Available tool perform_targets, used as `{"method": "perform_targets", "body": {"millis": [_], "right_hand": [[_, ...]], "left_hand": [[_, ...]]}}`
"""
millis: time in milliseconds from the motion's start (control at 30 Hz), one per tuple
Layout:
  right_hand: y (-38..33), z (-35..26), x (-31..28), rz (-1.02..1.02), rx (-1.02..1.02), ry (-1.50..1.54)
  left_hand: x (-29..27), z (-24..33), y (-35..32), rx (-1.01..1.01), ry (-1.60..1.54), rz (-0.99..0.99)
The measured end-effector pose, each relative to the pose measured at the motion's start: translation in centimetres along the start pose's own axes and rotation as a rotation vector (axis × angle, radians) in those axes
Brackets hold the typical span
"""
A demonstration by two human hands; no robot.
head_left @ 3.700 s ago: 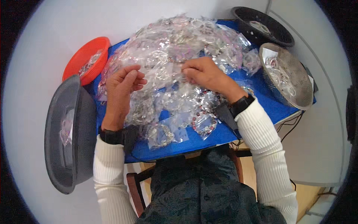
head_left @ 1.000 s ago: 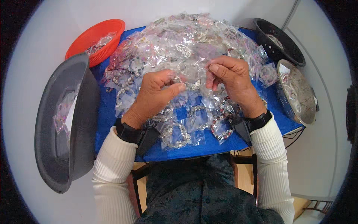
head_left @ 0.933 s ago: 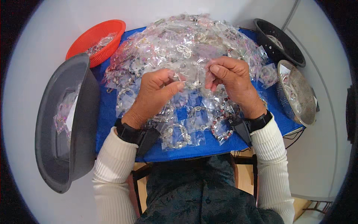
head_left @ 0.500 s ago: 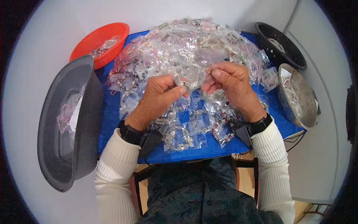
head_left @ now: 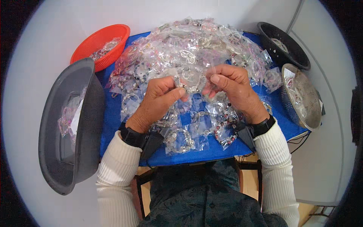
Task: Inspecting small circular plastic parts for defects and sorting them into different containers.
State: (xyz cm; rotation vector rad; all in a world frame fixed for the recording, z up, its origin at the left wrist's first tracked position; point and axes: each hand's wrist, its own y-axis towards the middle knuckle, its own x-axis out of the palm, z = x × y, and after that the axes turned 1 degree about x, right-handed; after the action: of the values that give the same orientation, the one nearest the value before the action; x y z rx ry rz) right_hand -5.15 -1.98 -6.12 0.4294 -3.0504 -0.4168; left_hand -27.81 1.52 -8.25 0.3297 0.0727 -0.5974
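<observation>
Between my two hands, a clear plastic bag with a silvery bracelet (head_left: 193, 80) is held up over the table. My left hand (head_left: 160, 96) pinches its left side between thumb and fingers. The thumb and forefinger of my right hand (head_left: 235, 85) are closed on the bag's right edge. Behind it rises a large heap of bagged bracelets (head_left: 177, 45), many in pink, dark and silvery tones. Nearer to me lie a bagged charm bracelet (head_left: 185, 142) and a bagged bracelet with red and dark beads (head_left: 225, 134).
A deep grey tub (head_left: 85, 151) leans at the left, with a red basket (head_left: 117, 53) behind it. Far right stand a black basket (head_left: 297, 56) and a metal colander (head_left: 312, 108), each with bagged pieces. Blue cloth (head_left: 155, 160) covers the table; cables hang at its right edge.
My right hand has shifted slightly left and now pinches the bag's edge more closely. My left hand has barely moved and keeps its hold.
</observation>
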Motion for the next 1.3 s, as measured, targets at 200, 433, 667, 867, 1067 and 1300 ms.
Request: {"method": "perform_targets", "body": {"millis": [200, 433, 667, 867, 1067, 1300], "right_hand": [[0.2, 0.1, -0.2, 0.005, 0.016, -0.042], [0.3, 0.2, 0.2, 0.053, 0.061, 0.038], [0.2, 0.4, 0.2, 0.08, 0.042, 0.023], [0.3, 0.3, 0.2, 0.069, -0.009, -0.17], [0.4, -0.4, -0.4, -0.051, 0.114, -0.236], [0.7, 0.8, -0.5, 0.107, 0.128, 0.147]], "left_hand": [[0.2, 0.4, 0.1, 0.015, 0.033, 0.013], [0.0, -0.2, 0.1, -0.016, 0.051, 0.04], [0.1, 0.1, 0.1, 0.015, 0.049, 0.048], [-0.2, 0.1, 0.1, -0.04, 0.134, -0.026], [0.2, 0.1, 0.0, 0.064, -0.138, 0.143], [0.5, -0.2, 0.2, 0.164, -0.233, 0.133]]}}
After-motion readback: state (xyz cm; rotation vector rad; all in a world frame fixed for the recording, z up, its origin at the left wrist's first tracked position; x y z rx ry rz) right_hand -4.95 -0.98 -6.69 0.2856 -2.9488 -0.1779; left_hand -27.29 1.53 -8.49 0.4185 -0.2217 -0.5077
